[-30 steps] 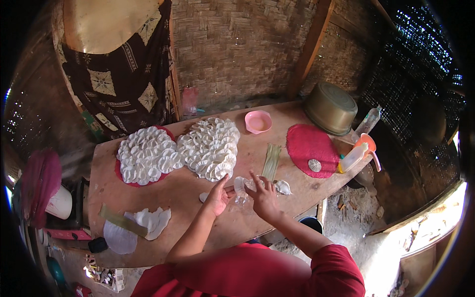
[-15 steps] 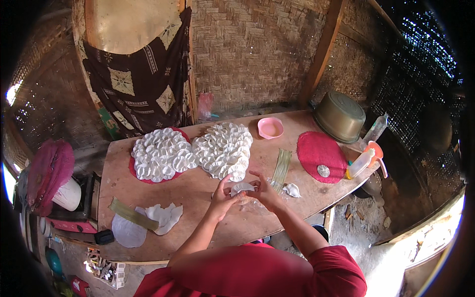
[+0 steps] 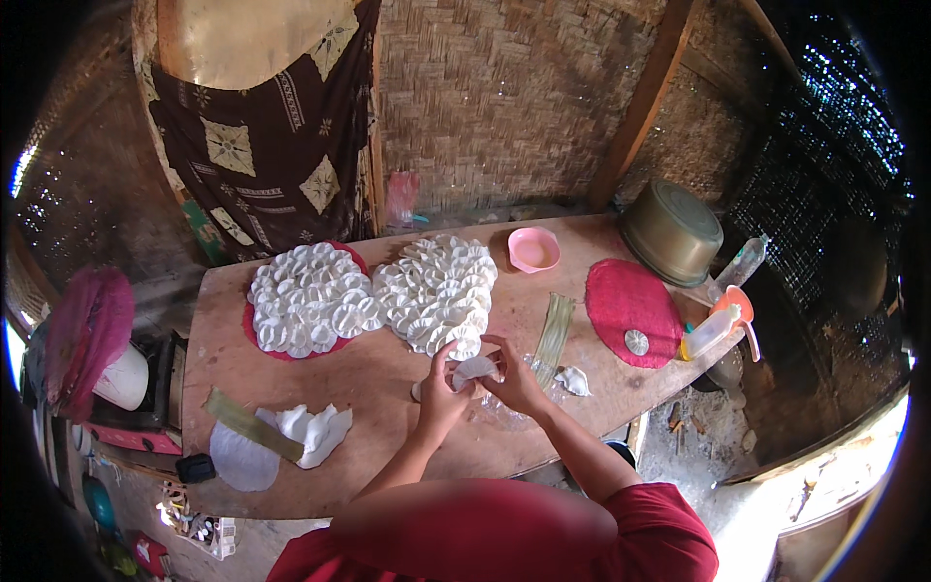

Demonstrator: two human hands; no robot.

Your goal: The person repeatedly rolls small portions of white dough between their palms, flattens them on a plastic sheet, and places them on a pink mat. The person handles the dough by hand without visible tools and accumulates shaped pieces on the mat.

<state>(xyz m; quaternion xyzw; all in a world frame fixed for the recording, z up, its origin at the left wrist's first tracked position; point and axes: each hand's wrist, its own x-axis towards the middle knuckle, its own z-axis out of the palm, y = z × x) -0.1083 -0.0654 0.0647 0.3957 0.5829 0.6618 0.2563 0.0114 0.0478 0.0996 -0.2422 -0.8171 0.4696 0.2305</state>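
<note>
My left hand (image 3: pixel 444 396) and my right hand (image 3: pixel 518 384) meet over the near middle of the table. Between their fingertips they hold a thin, round white dough piece (image 3: pixel 474 371), its edge curved up. Just beyond my fingers lies a heap of white pleated dough pieces (image 3: pixel 433 291), overlapping one another. Crumpled clear plastic (image 3: pixel 506 415) rests below my right hand. To the right of it sit a small lump of white dough (image 3: pixel 574 379) and a strip of green leaf (image 3: pixel 554 335). Part of another pale piece shows beside my left hand.
More pleated pieces (image 3: pixel 310 299) cover a red mat at left. A second red mat (image 3: pixel 621 301) holds one pleated disc (image 3: pixel 636 341). A pink bowl (image 3: pixel 534 249), metal pot (image 3: pixel 671 233) and bottles stand beyond. Flat white dough (image 3: pixel 315 434) and a leaf strip (image 3: pixel 254 425) lie front left.
The dough piece between my hands has tipped, showing more of its flat face. My right fingers have moved in closer to it. The whole view has shifted slightly.
</note>
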